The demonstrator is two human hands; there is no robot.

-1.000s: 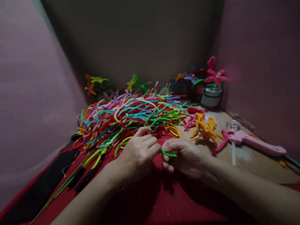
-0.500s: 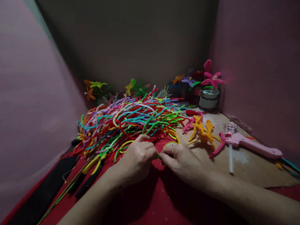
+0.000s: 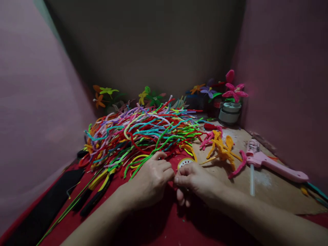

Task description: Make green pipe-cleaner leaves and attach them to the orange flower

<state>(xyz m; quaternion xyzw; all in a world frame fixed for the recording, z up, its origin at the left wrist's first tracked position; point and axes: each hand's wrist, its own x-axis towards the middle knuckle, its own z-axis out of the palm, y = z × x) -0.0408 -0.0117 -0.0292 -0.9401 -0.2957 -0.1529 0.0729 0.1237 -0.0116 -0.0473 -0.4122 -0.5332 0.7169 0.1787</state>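
Observation:
My left hand (image 3: 153, 176) and my right hand (image 3: 198, 179) meet low over the red cloth (image 3: 176, 225), fingertips pinched and almost touching. What lies between them is too small and too hidden to make out. On my right hand the lower fingers curl beneath the palm. Just beyond it lies a round, yellow-rimmed white disc (image 3: 185, 162) with dark dots, partly covered by that hand. A large heap of coloured pipe cleaners (image 3: 143, 128) spreads beyond both hands. Some green pipe cleaners (image 3: 143, 162) run close behind my left hand.
Yellow-and-black pliers (image 3: 102, 186) lie left, beside thin green stems (image 3: 66, 217) and a black strip (image 3: 48, 205). To the right, a board (image 3: 279, 194) bears orange pipe-cleaner pieces (image 3: 221, 148) and a pink glue gun (image 3: 276, 165). A pink flower (image 3: 235, 92) stands in a pot (image 3: 230, 112) behind.
A small green bit showed between the fingertips earlier; now it is hidden. My hands sit slightly lower, the right fingers have curled under, and more of the disc shows.

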